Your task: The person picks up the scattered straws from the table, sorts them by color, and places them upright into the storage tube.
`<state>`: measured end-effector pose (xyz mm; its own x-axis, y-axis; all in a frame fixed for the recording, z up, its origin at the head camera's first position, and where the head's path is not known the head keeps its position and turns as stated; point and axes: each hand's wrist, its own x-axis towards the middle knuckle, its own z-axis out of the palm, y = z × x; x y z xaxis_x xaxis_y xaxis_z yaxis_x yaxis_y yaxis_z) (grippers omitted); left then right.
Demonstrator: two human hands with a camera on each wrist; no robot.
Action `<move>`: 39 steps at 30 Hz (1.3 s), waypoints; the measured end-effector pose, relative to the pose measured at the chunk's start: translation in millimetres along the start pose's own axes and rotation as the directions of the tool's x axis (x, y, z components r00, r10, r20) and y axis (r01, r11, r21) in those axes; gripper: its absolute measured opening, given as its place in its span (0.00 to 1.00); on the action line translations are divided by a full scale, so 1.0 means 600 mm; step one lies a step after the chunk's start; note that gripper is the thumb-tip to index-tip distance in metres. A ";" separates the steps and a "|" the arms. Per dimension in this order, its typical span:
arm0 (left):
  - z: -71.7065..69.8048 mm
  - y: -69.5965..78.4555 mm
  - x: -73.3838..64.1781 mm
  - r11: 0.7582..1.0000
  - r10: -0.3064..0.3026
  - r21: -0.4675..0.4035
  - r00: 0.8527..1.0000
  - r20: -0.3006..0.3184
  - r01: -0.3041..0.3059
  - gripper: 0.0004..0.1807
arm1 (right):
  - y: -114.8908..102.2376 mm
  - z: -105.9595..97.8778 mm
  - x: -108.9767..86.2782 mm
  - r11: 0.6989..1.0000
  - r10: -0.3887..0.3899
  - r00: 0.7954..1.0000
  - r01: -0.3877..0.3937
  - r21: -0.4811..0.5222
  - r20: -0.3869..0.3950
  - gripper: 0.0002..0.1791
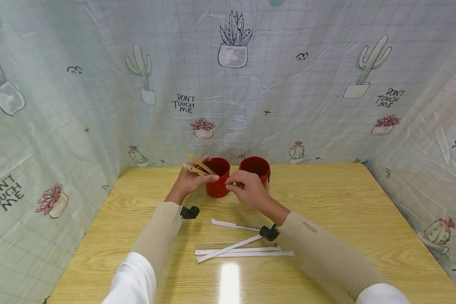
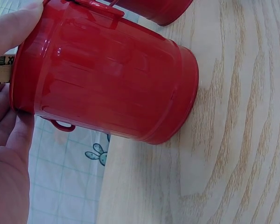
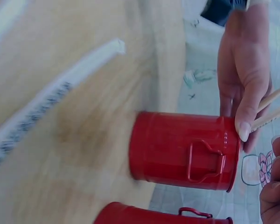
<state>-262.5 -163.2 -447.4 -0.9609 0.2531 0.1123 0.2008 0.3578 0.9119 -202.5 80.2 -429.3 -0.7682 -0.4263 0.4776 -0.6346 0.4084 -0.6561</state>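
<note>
My left hand (image 1: 191,180) grips the rim of the left red metal pail (image 1: 217,188), thumb on the near side and fingers across the opening. Light wooden sticks (image 1: 191,169) lean out of this pail to the left, between thumb and fingers; one stick (image 2: 0,73) shows dark printing in the left wrist view. My right hand (image 1: 248,189) is just right of that pail, in front of a second red pail (image 1: 255,165). Its fingers are curled with thumb and fingertips together, and I cannot tell whether something small is pinched there.
On the wooden table (image 1: 327,202) nearer me lie several slim white paper-wrapped sticks (image 1: 247,254), some crossing, with a clear strip (image 1: 213,245) beside them. One wrapped stick (image 1: 232,224) with printing lies partly under my right wrist. A printed curtain (image 1: 273,118) hangs behind both pails.
</note>
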 end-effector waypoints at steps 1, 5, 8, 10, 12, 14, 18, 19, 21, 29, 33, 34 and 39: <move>0.001 0.000 0.000 1.000 0.000 0.002 1.000 -0.001 0.000 0.44 | 0.002 -0.003 -0.009 1.000 0.004 1.000 -0.004 0.024 0.004 0.04; 0.001 0.004 -0.001 1.000 -0.009 0.016 1.000 -0.007 0.010 0.44 | 0.007 -0.015 -0.046 0.996 0.035 0.998 -0.039 0.086 0.051 0.05; 0.000 0.007 -0.002 1.000 -0.012 0.024 1.000 -0.009 0.013 0.44 | 0.011 -0.025 -0.074 0.994 0.070 0.993 -0.078 0.075 0.096 0.05; 0.001 0.009 -0.002 1.000 -0.013 0.027 1.000 -0.006 0.013 0.44 | 0.015 -0.033 -0.095 0.992 0.104 0.986 -0.112 0.057 0.128 0.05; 0.002 0.009 -0.002 0.999 -0.011 0.034 1.000 -0.005 0.011 0.44 | 0.023 -0.040 -0.117 0.989 0.130 0.980 -0.139 0.047 0.154 0.05; 0.001 0.009 -0.003 0.999 -0.012 0.042 1.000 -0.004 0.012 0.44 | 0.032 -0.047 -0.139 0.985 0.160 0.970 -0.170 0.039 0.182 0.04; 0.001 0.006 -0.005 0.999 -0.021 0.041 1.000 -0.008 0.021 0.45 | 0.048 -0.057 -0.183 0.977 0.200 0.952 -0.211 0.021 0.233 0.03; 0.001 0.005 -0.005 0.999 -0.022 0.039 1.000 -0.008 0.022 0.45 | 0.051 -0.059 -0.193 0.976 0.206 0.947 -0.216 0.014 0.246 0.04; 0.002 0.005 -0.005 0.999 -0.021 0.028 1.000 -0.006 0.021 0.45 | 0.055 -0.062 -0.211 0.974 0.214 0.938 -0.224 0.007 0.272 0.04; 0.005 0.006 -0.002 0.999 -0.031 -0.014 1.000 0.003 0.031 0.46 | 0.058 -0.056 -0.240 0.976 0.212 0.910 -0.214 -0.037 0.357 0.06; 0.006 0.003 -0.002 0.999 -0.039 -0.013 0.999 -0.001 0.039 0.46 | 0.056 -0.049 -0.243 0.979 0.205 0.905 -0.192 -0.074 0.374 0.06; 0.007 0.005 -0.002 0.999 -0.040 -0.014 0.999 0.000 0.040 0.45 | 0.056 -0.048 -0.244 0.979 0.203 0.904 -0.184 -0.085 0.377 0.06; 0.006 0.028 -0.011 0.998 -0.054 -0.025 0.998 0.012 0.054 0.44 | 0.055 -0.042 -0.247 0.981 0.185 0.900 -0.143 -0.133 0.395 0.08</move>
<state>-252.4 -155.6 -434.2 -0.9679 0.2445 0.0583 0.1439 0.3486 0.9262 -111.9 177.4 -507.2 -0.7753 -0.6267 0.0779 -0.5237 0.5692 -0.6338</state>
